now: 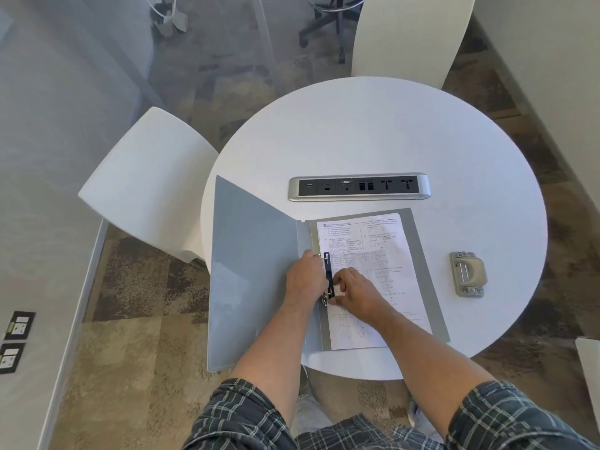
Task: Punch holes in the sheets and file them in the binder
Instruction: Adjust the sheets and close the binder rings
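Head view, left to right: grey binder [253,271] lay open on round white worktop [422,141], front cover hanging past the left edge. Left hand [306,276] curled against black clamp bar [328,274] at the spine, fingers hidden, so grip unclear. Right hand [355,292] pinched the bar's lower end, resting on printed sheets [383,241] lying in the binder. Grey hole punch [467,274] sat well apart at right, beyond a socket strip [358,187].
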Motion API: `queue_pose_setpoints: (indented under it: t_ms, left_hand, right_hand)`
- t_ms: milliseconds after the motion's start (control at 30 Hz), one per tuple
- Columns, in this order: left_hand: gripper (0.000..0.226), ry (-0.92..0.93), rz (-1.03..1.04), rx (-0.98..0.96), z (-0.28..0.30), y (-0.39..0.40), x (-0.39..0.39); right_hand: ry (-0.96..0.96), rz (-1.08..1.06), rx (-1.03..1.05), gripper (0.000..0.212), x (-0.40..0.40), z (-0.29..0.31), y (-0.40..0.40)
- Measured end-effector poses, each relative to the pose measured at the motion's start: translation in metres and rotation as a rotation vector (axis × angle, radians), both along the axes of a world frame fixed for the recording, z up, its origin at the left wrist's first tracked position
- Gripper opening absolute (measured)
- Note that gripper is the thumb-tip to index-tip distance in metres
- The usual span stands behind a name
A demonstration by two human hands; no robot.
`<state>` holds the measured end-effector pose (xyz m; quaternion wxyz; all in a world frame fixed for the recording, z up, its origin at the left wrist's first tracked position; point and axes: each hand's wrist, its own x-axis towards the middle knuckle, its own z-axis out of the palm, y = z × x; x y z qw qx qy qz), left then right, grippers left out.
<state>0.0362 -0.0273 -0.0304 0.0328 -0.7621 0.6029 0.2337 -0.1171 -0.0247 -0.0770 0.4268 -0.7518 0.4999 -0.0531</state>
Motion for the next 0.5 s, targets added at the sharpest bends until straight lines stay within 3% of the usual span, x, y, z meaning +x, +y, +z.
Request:
queue_pose_setpoints:
  t_ms: [67,200,500]
  left_hand:
    - [0.022,-0.001,0.010,0.013,0.000,0.000,0.000]
    - [0.023,-0.021,0.007,0.028,-0.002,-0.001,-0.001]
    - [0.031,-0.009,-0.029,0.074,-0.002,0.000,-0.004]
  right_hand:
    - [-0.015,-0.026,0.044,0.055,0.001,0.001,0.000]
    - [0.022,0.042,0.032,0.096,0.000,0.004,0.000]
    - [0.202,0.178,0.037,0.096,0.005,0.004,-0.013]
